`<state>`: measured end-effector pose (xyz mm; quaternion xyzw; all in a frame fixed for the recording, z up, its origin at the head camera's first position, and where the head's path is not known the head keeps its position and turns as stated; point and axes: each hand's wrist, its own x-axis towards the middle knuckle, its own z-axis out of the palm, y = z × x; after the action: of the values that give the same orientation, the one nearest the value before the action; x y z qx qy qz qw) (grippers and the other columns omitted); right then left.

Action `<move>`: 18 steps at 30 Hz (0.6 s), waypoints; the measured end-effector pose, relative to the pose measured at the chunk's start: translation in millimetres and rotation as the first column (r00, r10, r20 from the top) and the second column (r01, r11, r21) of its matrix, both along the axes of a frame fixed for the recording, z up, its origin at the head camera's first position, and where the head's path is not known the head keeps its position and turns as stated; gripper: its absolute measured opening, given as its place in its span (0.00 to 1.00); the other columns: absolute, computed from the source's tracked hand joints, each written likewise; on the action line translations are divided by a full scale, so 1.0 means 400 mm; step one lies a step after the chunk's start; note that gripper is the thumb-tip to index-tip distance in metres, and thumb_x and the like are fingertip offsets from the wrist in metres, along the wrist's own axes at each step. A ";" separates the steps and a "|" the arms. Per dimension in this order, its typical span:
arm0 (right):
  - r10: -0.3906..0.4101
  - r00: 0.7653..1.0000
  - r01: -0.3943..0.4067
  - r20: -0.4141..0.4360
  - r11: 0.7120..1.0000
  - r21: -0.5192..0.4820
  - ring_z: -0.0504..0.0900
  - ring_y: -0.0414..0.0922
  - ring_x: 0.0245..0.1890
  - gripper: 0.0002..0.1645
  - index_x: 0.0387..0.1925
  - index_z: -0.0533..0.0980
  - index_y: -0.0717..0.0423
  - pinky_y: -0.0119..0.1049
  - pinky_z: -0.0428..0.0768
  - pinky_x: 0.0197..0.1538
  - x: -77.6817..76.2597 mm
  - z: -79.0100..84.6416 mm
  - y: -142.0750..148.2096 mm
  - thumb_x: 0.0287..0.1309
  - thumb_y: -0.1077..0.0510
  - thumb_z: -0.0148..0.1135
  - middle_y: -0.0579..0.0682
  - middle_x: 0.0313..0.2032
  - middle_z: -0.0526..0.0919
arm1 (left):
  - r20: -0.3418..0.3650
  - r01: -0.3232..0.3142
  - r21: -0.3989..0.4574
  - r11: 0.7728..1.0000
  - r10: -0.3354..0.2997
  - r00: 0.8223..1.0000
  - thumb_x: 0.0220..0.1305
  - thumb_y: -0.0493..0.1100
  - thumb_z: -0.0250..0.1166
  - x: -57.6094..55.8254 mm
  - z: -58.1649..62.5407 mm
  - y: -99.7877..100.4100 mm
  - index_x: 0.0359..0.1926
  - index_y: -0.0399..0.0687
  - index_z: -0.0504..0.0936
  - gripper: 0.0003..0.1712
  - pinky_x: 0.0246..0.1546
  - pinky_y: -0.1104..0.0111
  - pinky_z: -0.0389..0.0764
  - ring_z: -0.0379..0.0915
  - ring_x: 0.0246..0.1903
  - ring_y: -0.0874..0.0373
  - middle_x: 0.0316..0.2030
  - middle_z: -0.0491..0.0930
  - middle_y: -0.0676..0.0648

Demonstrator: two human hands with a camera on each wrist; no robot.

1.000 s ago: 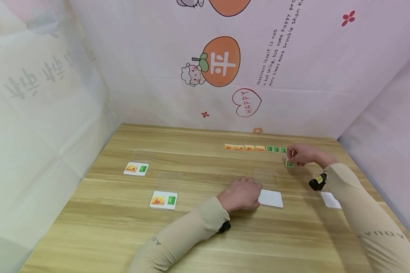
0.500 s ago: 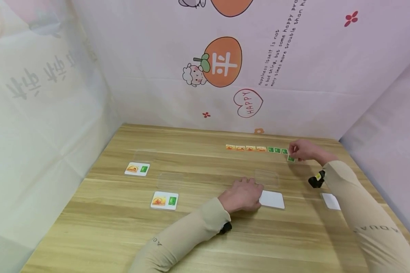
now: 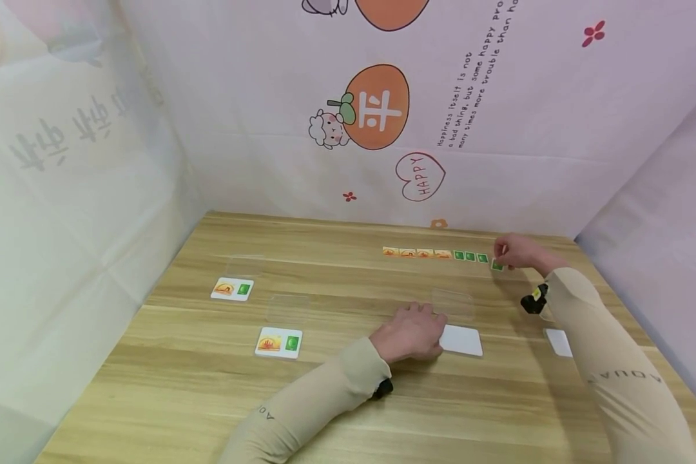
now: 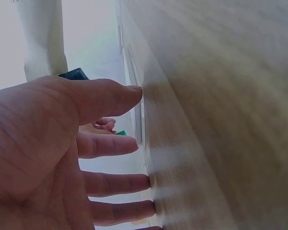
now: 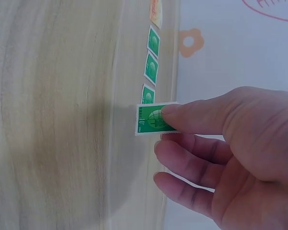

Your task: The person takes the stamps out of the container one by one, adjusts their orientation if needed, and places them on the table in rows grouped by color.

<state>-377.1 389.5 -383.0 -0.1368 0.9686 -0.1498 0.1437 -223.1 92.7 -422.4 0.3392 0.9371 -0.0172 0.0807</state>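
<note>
My right hand (image 3: 516, 251) pinches a green postage stamp (image 5: 148, 119) between thumb and fingers, at the right end of a row near the back of the table. That row holds several green stamps (image 3: 470, 256) and, further left, several orange stamps (image 3: 415, 253). In the right wrist view the held stamp shows a globe pattern and partly covers the nearest green one. My left hand (image 3: 414, 332) rests with its fingertips on the table, its fingers extended, beside the left edge of a blank white card (image 3: 463, 341). Whether it touches the card is hard to tell.
Two white cards, the nearer card (image 3: 278, 342) and the farther card (image 3: 232, 289), each bear an orange and a green stamp. Clear sheets lie behind them and behind the blank card, such as the middle sheet (image 3: 452, 303). Another white card (image 3: 559, 342) is partly under the right forearm.
My right hand has moved back toward the wall and slightly right, bringing the green stamp from in front of the row up to its right end. The left hand has stayed put.
</note>
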 end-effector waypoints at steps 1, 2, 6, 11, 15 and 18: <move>-0.007 1.000 0.007 0.004 1.000 0.001 0.81 0.49 0.29 0.05 0.31 0.72 0.63 0.37 0.76 0.30 -0.002 0.000 0.001 0.58 0.65 0.60 0.58 0.30 0.79 | 0.000 -0.001 -0.002 1.000 0.001 1.000 0.65 0.60 0.60 0.000 0.000 0.000 0.59 0.63 0.74 0.24 0.46 0.62 0.77 0.71 0.52 0.56 0.55 0.74 0.54; -0.011 1.000 0.011 0.008 1.000 0.001 0.81 0.49 0.29 0.05 0.31 0.72 0.63 0.36 0.76 0.30 -0.004 0.000 0.001 0.58 0.65 0.60 0.58 0.30 0.79 | 0.000 0.000 -0.006 1.000 0.000 1.000 0.65 0.60 0.60 0.000 0.001 0.001 0.59 0.64 0.74 0.24 0.46 0.62 0.77 0.71 0.52 0.56 0.55 0.74 0.54; -0.032 0.999 0.032 0.020 0.999 -0.002 0.80 0.48 0.27 0.05 0.32 0.72 0.63 0.36 0.75 0.28 -0.009 -0.001 0.000 0.58 0.65 0.60 0.58 0.29 0.79 | -0.004 0.001 -0.008 1.000 -0.001 1.000 0.65 0.60 0.60 -0.001 0.001 0.000 0.59 0.63 0.74 0.24 0.45 0.62 0.77 0.71 0.52 0.56 0.55 0.74 0.54; -0.063 0.997 0.065 0.054 0.997 -0.031 0.76 0.45 0.24 0.05 0.34 0.71 0.64 0.36 0.75 0.28 -0.009 -0.005 -0.004 0.59 0.65 0.58 0.57 0.28 0.77 | -0.002 -0.004 0.002 1.000 0.004 1.000 0.64 0.61 0.61 -0.001 -0.001 0.000 0.59 0.64 0.74 0.24 0.44 0.62 0.76 0.71 0.50 0.57 0.54 0.75 0.55; -0.065 0.997 0.067 0.039 0.997 -0.034 0.76 0.45 0.23 0.05 0.34 0.71 0.64 0.37 0.76 0.27 -0.014 -0.016 0.002 0.60 0.65 0.58 0.58 0.27 0.78 | 0.004 -0.011 0.006 1.000 0.011 1.000 0.64 0.61 0.62 0.000 0.001 0.001 0.58 0.64 0.74 0.23 0.43 0.64 0.76 0.71 0.49 0.58 0.54 0.75 0.55; -0.059 0.998 0.059 0.009 0.998 -0.013 0.76 0.46 0.23 0.05 0.33 0.71 0.64 0.36 0.75 0.26 -0.018 -0.022 0.008 0.59 0.65 0.58 0.58 0.26 0.78 | 0.006 -0.013 0.001 1.000 0.013 1.000 0.64 0.61 0.62 0.000 0.002 0.001 0.58 0.64 0.74 0.23 0.42 0.64 0.76 0.71 0.49 0.58 0.54 0.75 0.55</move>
<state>-384.2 392.6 -391.8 -0.1087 0.9706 -0.1611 0.1422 -223.0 93.0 -421.5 0.3332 0.9390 -0.0151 0.0836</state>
